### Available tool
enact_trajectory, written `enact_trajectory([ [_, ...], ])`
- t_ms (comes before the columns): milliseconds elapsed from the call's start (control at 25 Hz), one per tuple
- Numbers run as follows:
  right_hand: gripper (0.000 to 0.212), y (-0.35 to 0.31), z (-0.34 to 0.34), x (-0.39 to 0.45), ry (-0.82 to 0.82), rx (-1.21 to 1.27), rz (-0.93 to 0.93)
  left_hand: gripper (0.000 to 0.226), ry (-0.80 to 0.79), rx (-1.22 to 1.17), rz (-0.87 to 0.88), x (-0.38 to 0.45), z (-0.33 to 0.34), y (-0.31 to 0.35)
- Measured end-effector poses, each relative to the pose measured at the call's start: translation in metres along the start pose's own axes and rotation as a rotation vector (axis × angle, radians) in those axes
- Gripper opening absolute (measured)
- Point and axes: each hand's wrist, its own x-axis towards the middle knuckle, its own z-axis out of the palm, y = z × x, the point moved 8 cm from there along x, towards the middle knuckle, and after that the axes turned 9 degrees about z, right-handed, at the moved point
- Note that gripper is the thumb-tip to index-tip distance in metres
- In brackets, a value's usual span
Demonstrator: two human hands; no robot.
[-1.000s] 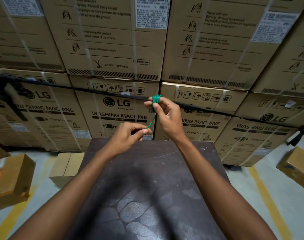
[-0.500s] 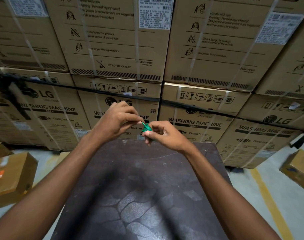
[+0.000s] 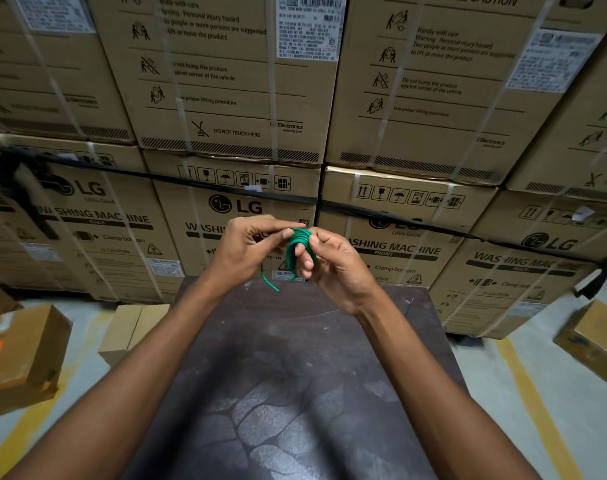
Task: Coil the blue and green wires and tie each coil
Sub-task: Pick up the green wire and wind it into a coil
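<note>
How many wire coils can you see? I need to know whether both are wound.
1: a green coil, held above the table by the left hand and right hand. No blue wire shows; it may lie out of view.

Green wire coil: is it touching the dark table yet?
Apart. The head view shows the green wire coil held by both hands above the dark table, its loose tail hanging past the far edge.

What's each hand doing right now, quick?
Left hand: closed, pinching the green wire coil at its top.
Right hand: closed on the same coil, fingers wrapped around it.
</note>
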Motion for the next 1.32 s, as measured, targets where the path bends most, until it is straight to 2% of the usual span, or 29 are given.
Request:
enact_trajectory([
  [120, 0.021, 0.004, -0.003, 0.000, 0.026, 0.080, 0.014, 0.023, -0.097, 0.178, 0.063, 0.003, -0.004, 0.005],
  [200, 0.020, 0.004, -0.004, -0.001, 0.038, 0.124, 0.013, 0.023, -0.157, 0.169, 0.033, 0.004, -0.004, 0.003],
  [280, 0.018, 0.003, -0.003, -0.001, 0.044, 0.158, 0.000, 0.024, -0.192, 0.008, -0.062, 0.000, 0.001, -0.001],
  [360, 0.019, 0.003, 0.001, 0.000, 0.039, 0.194, -0.013, 0.024, -0.137, -0.259, -0.219, -0.007, 0.005, -0.009],
  [440, 0.021, 0.004, 0.007, 0.000, 0.032, 0.221, -0.017, 0.028, -0.059, -0.419, -0.303, -0.015, 0.006, -0.018],
  [560, 0.021, 0.004, 0.013, -0.001, 0.036, 0.241, -0.018, 0.049, 0.026, -0.485, -0.356, -0.022, 0.005, -0.028],
  [680, 0.021, 0.004, 0.015, 0.000, 0.052, 0.247, -0.021, 0.053, 0.045, -0.529, -0.360, -0.022, 0.004, -0.026],
  [880, 0.026, 0.003, 0.015, 0.004, 0.076, 0.257, -0.031, 0.054, 0.043, -0.501, -0.349, -0.021, -0.001, -0.027],
  [1040, 0.024, 0.006, 0.013, 0.005, 0.084, 0.245, -0.023, 0.010, -0.057, -0.383, -0.381, -0.016, -0.003, -0.025],
  [1200, 0.024, 0.012, 0.011, 0.001, 0.104, 0.224, 0.000, 0.023, -0.200, -0.281, -0.402, -0.013, -0.002, -0.022],
  [1320, 0.023, 0.011, 0.009, 0.001, 0.152, 0.251, 0.006, 0.029, -0.212, -0.288, -0.383, -0.016, 0.002, -0.021],
])
